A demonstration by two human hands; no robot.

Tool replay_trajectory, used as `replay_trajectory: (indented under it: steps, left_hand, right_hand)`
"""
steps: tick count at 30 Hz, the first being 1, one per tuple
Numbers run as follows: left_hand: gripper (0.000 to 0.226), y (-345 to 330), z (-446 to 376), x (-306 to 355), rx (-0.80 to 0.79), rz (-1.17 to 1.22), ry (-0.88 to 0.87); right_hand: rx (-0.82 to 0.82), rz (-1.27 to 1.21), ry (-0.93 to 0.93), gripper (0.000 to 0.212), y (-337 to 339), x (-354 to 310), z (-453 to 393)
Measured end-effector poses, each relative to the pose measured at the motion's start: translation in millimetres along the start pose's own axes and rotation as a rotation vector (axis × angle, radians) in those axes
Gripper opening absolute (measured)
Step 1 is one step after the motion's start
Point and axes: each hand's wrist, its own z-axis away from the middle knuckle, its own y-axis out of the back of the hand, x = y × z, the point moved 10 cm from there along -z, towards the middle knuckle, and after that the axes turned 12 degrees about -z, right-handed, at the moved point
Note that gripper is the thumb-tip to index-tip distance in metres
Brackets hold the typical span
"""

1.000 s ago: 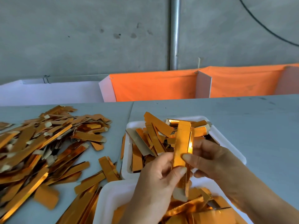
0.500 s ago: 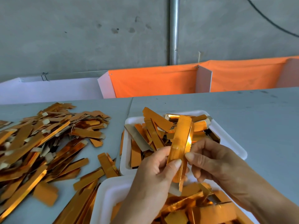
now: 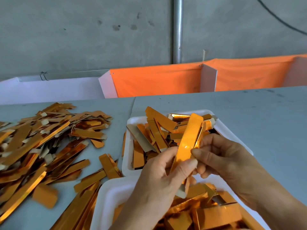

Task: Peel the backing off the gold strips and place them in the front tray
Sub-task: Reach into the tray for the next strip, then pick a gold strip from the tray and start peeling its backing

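Both hands, the left hand [image 3: 159, 178] and right hand [image 3: 221, 161], still pinch the upright gold strip [image 3: 187, 143] in their fingers. The strip now leans further left above the near tray [image 3: 114, 193].

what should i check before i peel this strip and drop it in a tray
1. Left hand grips the gold strip: ok, thumb pinches its lower part.
2. Right hand on the strip: ok, fingertips pinch its right edge.
3. Backing started: cannot tell; a thin layer stands off the right edge near the top.
4. Strip clear of other pieces: ok, held upright above both trays.
5. Near tray has room: ok, bare white at its left corner.
6. Which tray counts as the front one, near or far tray: cannot tell; both hold gold pieces.
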Motion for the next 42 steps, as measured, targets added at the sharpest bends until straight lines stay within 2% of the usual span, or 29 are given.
replay_trajectory:
  steps: [7,12,15,18,21,24,28,31,33,35,37,39,42]
  left_hand:
    - [0.016,0,1,-3,-0.025,0.071,0.009]
    - [0.023,-11,0,-10,-0.127,0.309,0.094]
    - [0.024,-20,2,-8,-0.212,0.526,0.121]
    - [0.025,-30,6,-2,-0.311,0.692,0.161]
    - [0.027,-37,11,5,-0.394,0.757,0.172]
    - [0.03,-41,14,7,-0.43,0.75,0.189]
    - [0.027,-46,22,14,-0.509,0.756,0.156]
    - [0.03,-57,28,16,-0.604,0.784,0.152]
    - [0.041,-55,24,9,-0.57,0.723,0.155]
    - [0.042,-42,15,3,-0.468,0.606,0.113]
    - [0.041,-28,9,-2,-0.359,0.43,0.072]
    - [0.042,-17,6,-7,-0.246,0.281,0.058]
    - [0.039,-6,4,-7,-0.142,0.128,0.048]
  right_hand:
    - [-0.056,-0.059,-0.006,0.013,-4,-4,2]
    - [-0.09,-0.085,0.054,0.014,-5,-12,4]
    - [-0.127,-0.113,0.116,0.039,-11,-18,5]
    - [-0.138,-0.131,0.19,0.045,-15,-22,6]
    - [-0.129,-0.061,0.189,0.062,-16,-20,5]
    - [-0.192,0.038,0.148,0.074,-19,-16,5]
    - [-0.288,0.063,0.096,0.064,-24,-18,8]
    - [-0.207,0.091,0.109,0.039,-15,-17,5]
    - [-0.119,0.095,0.111,0.037,-6,-14,3]
    - [-0.043,-0.033,0.11,0.01,3,-13,0]
    - [0.037,-0.186,0.082,0.035,17,-8,-2]
    - [0.076,-0.286,0.071,0.05,26,-7,-3]
    - [0.003,-0.241,0.1,0.063,22,-11,-5]
